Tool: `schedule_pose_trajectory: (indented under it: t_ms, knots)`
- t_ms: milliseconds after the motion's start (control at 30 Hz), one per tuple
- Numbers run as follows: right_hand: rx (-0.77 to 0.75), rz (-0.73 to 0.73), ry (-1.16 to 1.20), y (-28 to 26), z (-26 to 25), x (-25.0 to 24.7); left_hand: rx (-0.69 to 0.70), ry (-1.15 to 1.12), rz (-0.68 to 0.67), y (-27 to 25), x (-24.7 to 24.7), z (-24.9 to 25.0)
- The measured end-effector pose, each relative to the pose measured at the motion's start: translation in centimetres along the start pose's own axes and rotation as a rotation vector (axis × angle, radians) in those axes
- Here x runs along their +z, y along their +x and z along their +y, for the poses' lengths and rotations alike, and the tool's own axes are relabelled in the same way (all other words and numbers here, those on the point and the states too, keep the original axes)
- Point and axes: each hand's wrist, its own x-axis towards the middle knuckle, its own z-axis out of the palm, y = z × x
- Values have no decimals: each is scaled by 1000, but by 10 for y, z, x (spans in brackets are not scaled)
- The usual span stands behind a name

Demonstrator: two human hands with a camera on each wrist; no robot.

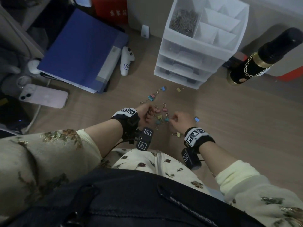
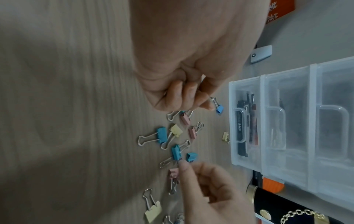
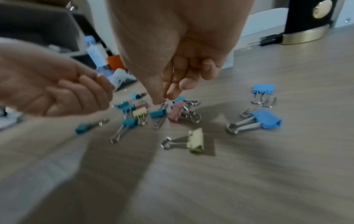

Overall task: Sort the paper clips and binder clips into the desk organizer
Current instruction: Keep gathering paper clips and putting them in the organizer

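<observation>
Several coloured binder clips [image 1: 158, 112] lie scattered on the wooden desk in front of the white desk organizer [image 1: 170, 36]. Its top left compartment holds a heap of silver paper clips [image 1: 183, 20]. My left hand [image 1: 146, 112] hovers at the left of the pile, fingers [image 2: 184, 97] curled, with thin silver wire showing between them. My right hand [image 1: 173, 120] is at the pile's right side. Its thumb and forefinger [image 3: 165, 97] pinch a silver paper clip [image 2: 166, 162] beside a teal binder clip [image 2: 176, 152].
A blue folder [image 1: 82, 49], a white controller [image 1: 127, 61] and a pink phone [image 1: 44, 97] lie to the left. A black bottle with a gold chain [image 1: 262, 58] stands right of the organizer. Its three clear drawers [image 2: 287, 121] are closed.
</observation>
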Motion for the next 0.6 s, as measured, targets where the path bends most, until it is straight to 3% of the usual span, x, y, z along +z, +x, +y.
schedule_pose_trajectory:
  t_ms: [100, 233, 600]
  knots:
    - [-11, -77, -123, -3, -1, 14, 15, -3, 22, 1, -2, 1]
    - [-20, -2, -274, -5, -8, 19, 27, 5, 36, 1, -3, -1]
    - [30, -141, -384, -14, -13, 13, 51, 18, 78, -2, -4, -3]
